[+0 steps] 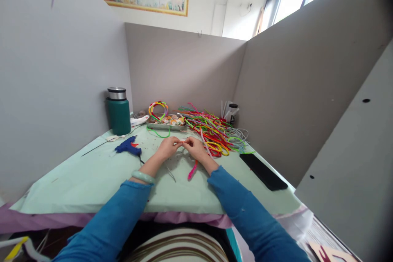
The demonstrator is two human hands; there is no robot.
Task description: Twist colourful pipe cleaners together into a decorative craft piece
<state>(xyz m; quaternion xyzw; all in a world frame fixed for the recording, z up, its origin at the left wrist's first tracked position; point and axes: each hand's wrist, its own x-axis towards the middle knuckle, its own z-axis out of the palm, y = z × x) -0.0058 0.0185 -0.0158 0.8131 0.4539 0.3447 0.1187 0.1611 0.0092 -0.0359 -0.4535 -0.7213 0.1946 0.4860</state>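
My left hand [169,147] and my right hand [196,148] meet over the middle of the table, thumbs and fingertips pinched together. Between them shows a small bit of an orange pipe cleaner [183,142]; most of it is hidden by the fingers. Below my right hand hangs or lies a fuzzy pink end [192,171] with orange above it; whether it joins the piece in my fingers I cannot tell. A thin grey strand [170,172] lies below my left hand. Just right of my right hand spreads a heap of coloured pipe cleaners [211,131].
A blue glue gun [128,146] lies at left, near a green bottle [119,112]. Behind my hands stands a metal tray [167,127] of small pieces, with a multicoloured ring [158,110] on it. A black strip [263,172] lies right. Grey partitions [184,61] enclose the table.
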